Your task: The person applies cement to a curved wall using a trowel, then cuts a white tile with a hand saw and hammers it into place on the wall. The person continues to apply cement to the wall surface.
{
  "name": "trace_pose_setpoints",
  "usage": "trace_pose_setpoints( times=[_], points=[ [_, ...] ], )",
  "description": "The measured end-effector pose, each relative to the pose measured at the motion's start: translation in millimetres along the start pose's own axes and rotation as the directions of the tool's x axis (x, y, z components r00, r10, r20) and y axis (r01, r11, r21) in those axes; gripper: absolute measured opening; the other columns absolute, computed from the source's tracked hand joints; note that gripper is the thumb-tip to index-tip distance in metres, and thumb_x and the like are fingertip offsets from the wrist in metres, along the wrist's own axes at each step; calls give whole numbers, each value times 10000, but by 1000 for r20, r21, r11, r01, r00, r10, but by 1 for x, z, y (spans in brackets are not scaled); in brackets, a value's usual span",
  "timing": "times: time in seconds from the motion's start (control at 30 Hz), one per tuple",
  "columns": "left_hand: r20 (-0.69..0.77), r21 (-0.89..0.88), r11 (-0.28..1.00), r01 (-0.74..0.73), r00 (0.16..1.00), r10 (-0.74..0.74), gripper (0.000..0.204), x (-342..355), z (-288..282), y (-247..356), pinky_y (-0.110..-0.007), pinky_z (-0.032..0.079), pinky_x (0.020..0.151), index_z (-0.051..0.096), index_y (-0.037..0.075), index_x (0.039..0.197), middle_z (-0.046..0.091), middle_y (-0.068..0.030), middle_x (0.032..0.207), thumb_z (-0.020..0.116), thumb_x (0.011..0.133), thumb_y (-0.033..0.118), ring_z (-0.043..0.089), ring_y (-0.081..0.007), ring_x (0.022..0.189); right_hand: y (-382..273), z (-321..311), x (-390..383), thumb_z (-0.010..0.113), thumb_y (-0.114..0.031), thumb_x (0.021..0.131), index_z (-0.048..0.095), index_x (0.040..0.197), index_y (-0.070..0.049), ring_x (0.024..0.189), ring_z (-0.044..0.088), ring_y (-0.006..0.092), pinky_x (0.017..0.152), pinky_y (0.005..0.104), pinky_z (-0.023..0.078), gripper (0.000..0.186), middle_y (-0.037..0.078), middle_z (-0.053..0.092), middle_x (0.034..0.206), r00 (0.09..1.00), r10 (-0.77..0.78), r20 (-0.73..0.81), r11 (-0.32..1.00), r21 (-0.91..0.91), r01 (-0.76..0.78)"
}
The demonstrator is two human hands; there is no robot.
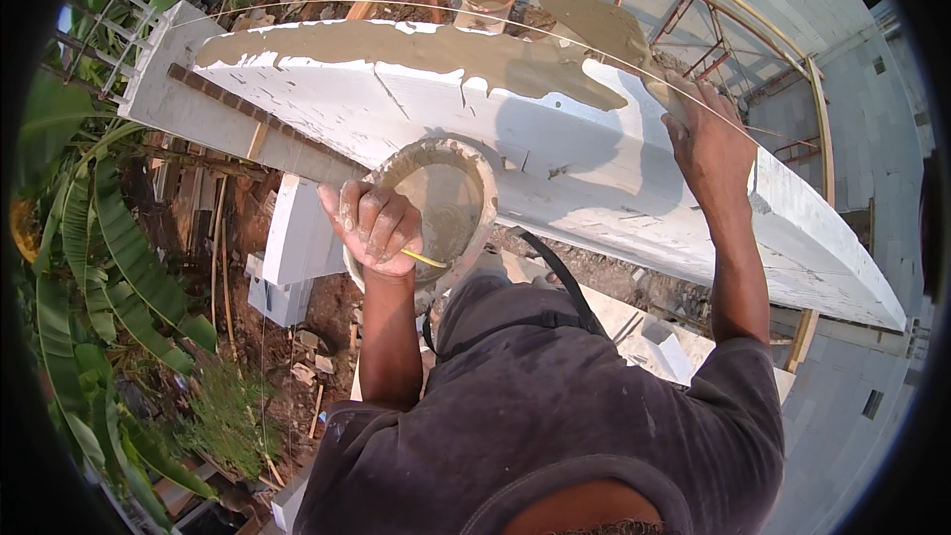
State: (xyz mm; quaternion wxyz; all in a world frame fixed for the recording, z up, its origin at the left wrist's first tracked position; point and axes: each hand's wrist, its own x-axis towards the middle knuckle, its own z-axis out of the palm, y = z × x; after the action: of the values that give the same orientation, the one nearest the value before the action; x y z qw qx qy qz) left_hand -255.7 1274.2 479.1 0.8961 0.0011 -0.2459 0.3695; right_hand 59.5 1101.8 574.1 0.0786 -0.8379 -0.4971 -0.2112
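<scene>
My left hand [372, 224] is closed around the thin yellow handle of a mortar-crusted bucket [485, 173], close to its rim. Wet grey mortar [436, 200] lies inside. My right hand [715, 134] grips a trowel [599, 28] by the handle, which my fingers mostly hide. Mortar coats its blade, held over the top of a white block wall [555, 144]. A layer of wet mortar [386, 48] covers the wall's top on the left and middle, with drips down the near face. Bare white blocks show at the right end.
A taut string [396, 3] runs above the wall. A dark narrow strip [277, 122] slants along the wall's left part toward my left hand. Another bucket [485, 0] stands beyond the wall. Scaffolding [693, 20] is at the far right, banana leaves [129, 238] at the left.
</scene>
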Motion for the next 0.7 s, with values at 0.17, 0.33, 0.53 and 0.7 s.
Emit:
trace_pose_setpoints(
  times=[0.17, 0.33, 0.53, 0.7],
  points=[
    [36, 22, 1000, -7, 999, 6, 538, -12, -4, -21, -215, 404, 310, 499, 55, 715, 392, -20, 487, 420, 1068, 453, 478, -109, 347, 25, -15, -20, 763, -206, 828, 625, 1284, -170, 1087, 654, 289, 834, 411, 558, 478, 83, 680, 1195, 998, 21, 58, 995, 98, -27],
    [41, 12, 1000, -29, 999, 29, 531, -24, 1, -50, -207, 393, 313, 501, 61, 721, 399, -22, 493, 410, 1069, 451, 468, -101, 350, 28, 2, -4, 772, -188, 820, 617, 1296, -167, 1074, 660, 286, 838, 399, 559, 501, 82, 681, 1206, 991, -132, 21, 988, 81, 130],
    [8, -2, 996, -90, 996, 90, 546, -47, 1, -85, -211, 415, 307, 491, 59, 689, 379, -14, 486, 421, 1070, 443, 494, -109, 351, 36, -26, -28, 805, -139, 763, 660, 1256, -177, 1042, 680, 278, 827, 383, 567, 515, 74, 697, 1190, 984, -146, 106, 938, 331, 103],
    [15, -10, 999, -44, 999, 44, 545, -52, 3, -119, -211, 419, 312, 499, 56, 695, 420, -30, 479, 408, 1075, 436, 509, -108, 353, 2, 1, -77, 773, -185, 784, 677, 1200, -127, 1024, 687, 276, 835, 407, 569, 430, 75, 698, 1186, 710, -567, 417, 800, 484, 354]
  ],
)
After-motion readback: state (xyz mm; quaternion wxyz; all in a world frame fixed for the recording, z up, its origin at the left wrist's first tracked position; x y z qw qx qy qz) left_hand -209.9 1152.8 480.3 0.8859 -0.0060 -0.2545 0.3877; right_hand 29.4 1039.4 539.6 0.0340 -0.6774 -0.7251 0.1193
